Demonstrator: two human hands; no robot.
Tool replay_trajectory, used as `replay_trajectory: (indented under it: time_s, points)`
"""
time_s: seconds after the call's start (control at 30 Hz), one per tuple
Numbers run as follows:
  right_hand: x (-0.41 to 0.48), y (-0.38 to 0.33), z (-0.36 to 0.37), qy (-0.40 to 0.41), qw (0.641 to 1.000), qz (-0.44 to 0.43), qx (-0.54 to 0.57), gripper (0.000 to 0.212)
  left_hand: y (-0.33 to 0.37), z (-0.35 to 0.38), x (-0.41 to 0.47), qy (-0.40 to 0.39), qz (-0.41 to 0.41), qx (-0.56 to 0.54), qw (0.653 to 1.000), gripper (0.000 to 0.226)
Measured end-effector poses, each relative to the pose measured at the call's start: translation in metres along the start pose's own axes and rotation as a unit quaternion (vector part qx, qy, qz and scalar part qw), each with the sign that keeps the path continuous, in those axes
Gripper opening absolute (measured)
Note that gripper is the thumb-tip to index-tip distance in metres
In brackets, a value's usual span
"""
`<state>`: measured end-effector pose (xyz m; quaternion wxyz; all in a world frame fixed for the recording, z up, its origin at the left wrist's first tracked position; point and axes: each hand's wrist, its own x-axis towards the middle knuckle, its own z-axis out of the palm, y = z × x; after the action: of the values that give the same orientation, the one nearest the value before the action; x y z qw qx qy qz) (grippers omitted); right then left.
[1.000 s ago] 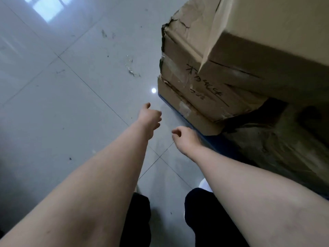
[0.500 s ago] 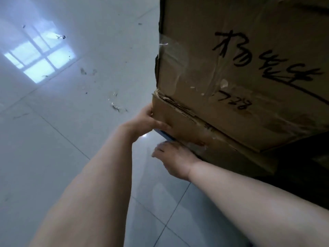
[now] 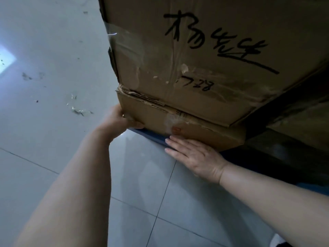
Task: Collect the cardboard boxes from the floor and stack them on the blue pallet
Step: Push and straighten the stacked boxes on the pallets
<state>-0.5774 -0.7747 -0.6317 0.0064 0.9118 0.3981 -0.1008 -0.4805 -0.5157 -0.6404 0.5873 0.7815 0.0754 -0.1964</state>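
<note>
The left hand (image 3: 121, 120) grips the near left corner of the lower cardboard box (image 3: 199, 130): its thumb lies along the bottom edge of the front face and the fingers wrap round the corner out of sight. The right hand (image 3: 195, 157) is flat, fingers straight and close together, their tips pressed against the bottom edge of that same box where it meets the blue pallet (image 3: 151, 135); it holds nothing.

The lower cardboard box sits on the blue pallet, of which only a thin dark blue edge shows beneath the box. Its top edge is torn and frayed, and a patch of clear tape and a small reddish mark lie on its front face. The upper cardboard box (image 3: 195, 50) rests directly on it, larger, with black handwritten characters and the digits 728 on its front, and clear tape running down its left corner.

Both bare forearms reach in from the bottom of the view over a grey tiled floor (image 3: 53, 157). A crumpled scrap of clear tape (image 3: 78, 109) lies on the tiles, well to the left of the boxes
</note>
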Motion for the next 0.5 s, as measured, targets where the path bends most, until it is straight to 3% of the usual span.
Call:
replay_trajectory:
  time_s: [0.13,0.27,0.4,0.5]
  points:
    - [-0.003,0.01,-0.002,0.026,0.999,0.028,0.004,0.062,-0.008,0.02,0.004,0.058,0.014,-0.011,0.998,0.051]
    - [-0.003,0.009,0.001,0.02,0.998,0.05,0.03,0.058,-0.011,0.022,0.013,0.067,0.01,0.018,0.998,0.051]
    - [0.001,0.005,0.003,0.0,0.993,0.072,0.093,0.073,-0.015,0.018,0.018,0.072,0.015,0.043,0.996,0.048]
    - [0.001,0.005,0.009,0.022,0.993,0.07,0.089,0.062,-0.012,0.019,0.016,0.073,-0.002,0.037,0.997,0.044]
